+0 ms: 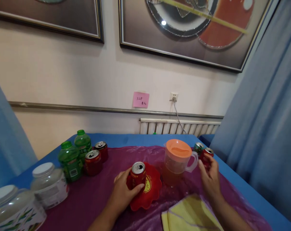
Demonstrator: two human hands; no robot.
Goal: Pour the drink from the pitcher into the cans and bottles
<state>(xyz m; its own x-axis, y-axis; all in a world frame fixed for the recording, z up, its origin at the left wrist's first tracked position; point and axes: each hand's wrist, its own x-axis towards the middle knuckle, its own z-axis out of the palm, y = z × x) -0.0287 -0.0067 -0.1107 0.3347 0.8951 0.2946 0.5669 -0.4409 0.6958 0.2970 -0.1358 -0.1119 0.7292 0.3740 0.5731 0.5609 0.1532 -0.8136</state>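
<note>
Around a red can (138, 175) on a red scalloped tray (147, 200) is my left hand (126, 189), with its thumb across the can's lower front. My right hand (210, 175) has its fingers on another red can (206, 154) at the right, beside a green can (198, 147). Between the hands stands a clear pitcher (174, 163) with an orange lid, holding some amber liquid. A folded yellow cloth (191, 215) lies in front of the pitcher on the purple sheet.
At the left stand two white-lidded jars (49, 189), two green bottles (69, 162) and two more red cans (92, 163). The purple sheet (87, 199) covers much of a blue table (253, 189). Blue curtains (263, 106) hang on both sides; a radiator (169, 126) is behind.
</note>
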